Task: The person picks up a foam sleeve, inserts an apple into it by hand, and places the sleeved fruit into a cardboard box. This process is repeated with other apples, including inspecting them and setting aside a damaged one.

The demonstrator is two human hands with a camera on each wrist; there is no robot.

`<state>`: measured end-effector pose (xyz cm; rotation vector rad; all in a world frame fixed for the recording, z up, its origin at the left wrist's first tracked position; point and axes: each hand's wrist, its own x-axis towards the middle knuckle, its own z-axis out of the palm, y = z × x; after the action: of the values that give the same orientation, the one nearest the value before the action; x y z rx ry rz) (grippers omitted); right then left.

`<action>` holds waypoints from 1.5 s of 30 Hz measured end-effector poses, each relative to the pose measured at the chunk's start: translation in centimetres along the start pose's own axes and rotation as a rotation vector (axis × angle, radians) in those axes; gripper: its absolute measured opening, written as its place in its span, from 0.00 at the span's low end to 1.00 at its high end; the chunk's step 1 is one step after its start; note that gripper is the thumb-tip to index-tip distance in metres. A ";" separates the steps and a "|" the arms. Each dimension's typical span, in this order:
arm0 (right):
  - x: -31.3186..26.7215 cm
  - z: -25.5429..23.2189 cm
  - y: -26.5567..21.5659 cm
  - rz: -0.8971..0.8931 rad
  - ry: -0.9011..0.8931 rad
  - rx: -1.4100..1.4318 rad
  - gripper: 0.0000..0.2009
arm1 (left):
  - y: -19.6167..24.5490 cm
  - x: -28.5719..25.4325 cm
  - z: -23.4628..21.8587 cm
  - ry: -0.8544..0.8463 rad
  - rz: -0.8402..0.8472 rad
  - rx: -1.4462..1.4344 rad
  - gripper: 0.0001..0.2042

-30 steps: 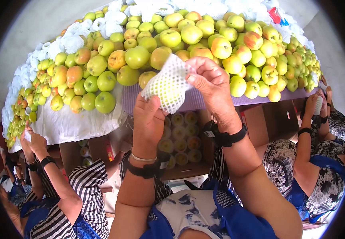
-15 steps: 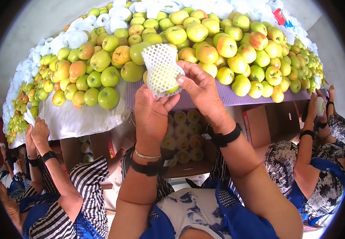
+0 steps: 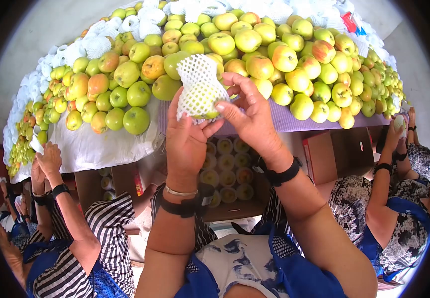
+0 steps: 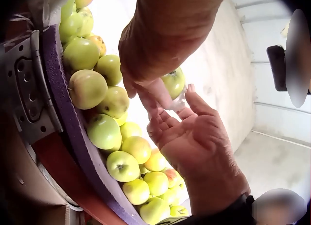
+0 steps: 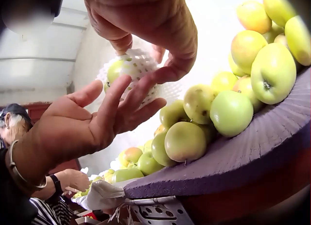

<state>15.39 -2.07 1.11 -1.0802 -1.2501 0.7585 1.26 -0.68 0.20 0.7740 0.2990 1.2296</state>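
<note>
A green apple (image 5: 115, 72) sits inside a white foam fruit net (image 3: 197, 69), whose loose top stands up above the fruit in the head view. My left hand (image 3: 184, 149) holds the netted apple from the left and below, its thumb and fingers on either side. From the right, the thumb and curled fingers of my right hand (image 3: 253, 121) grip the net's lower edge. In the left wrist view bare green skin of the apple shows past the hands. Behind them rises a large heap of loose green and reddish apples (image 3: 247, 40).
Purple ribbed padding (image 3: 284, 116) edges the table, with white sheeting (image 3: 100, 144) at left. Below is a carton of netted apples (image 3: 227, 176); an open cardboard box (image 3: 344, 154) stands at right. Foam nets (image 3: 95, 47) line the heap's far side. People work on both sides.
The netted apple has turned more upright and moved slightly left. My right hand has shifted from the net's upper end to its lower right edge. Over the last half second little differs.
</note>
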 end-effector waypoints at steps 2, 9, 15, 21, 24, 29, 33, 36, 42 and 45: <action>-0.3 0.6 -0.6 -0.127 0.005 -0.250 0.31 | -0.6 0.0 -0.1 0.019 0.085 0.008 0.24; -0.8 2.5 0.5 -0.177 0.084 -0.419 0.39 | -1.6 -0.3 0.5 0.024 0.116 -0.071 0.22; -0.4 2.6 1.9 -0.133 0.110 -0.165 0.37 | -1.6 -0.2 0.5 0.083 0.092 -0.032 0.23; -0.3 2.3 1.0 -0.238 0.068 -0.253 0.37 | -0.6 0.0 0.0 -0.063 -0.035 -0.314 0.24; -0.3 2.1 1.1 -0.323 0.065 -0.361 0.36 | -1.0 0.1 0.6 -0.012 0.055 0.043 0.26; 0.2 1.2 0.6 -0.199 -0.036 0.046 0.24 | -0.4 0.3 0.2 0.001 0.067 0.028 0.28; 0.4 0.5 1.2 -0.056 -0.010 0.370 0.14 | 0.1 0.2 1.1 0.068 0.095 0.102 0.27; 0.2 0.6 1.2 -0.139 0.080 0.234 0.12 | -0.4 0.2 1.0 0.068 0.135 0.141 0.25; -0.1 1.3 1.2 -0.271 0.057 0.024 0.13 | -0.8 0.3 0.7 0.071 0.226 0.113 0.22; 0.1 1.5 1.3 -0.253 0.076 0.061 0.13 | -0.7 0.3 0.9 0.093 0.217 0.128 0.23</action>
<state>14.05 -1.25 -0.10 -0.8731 -1.2624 0.5545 2.47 -0.83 0.43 0.8786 0.3799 1.4643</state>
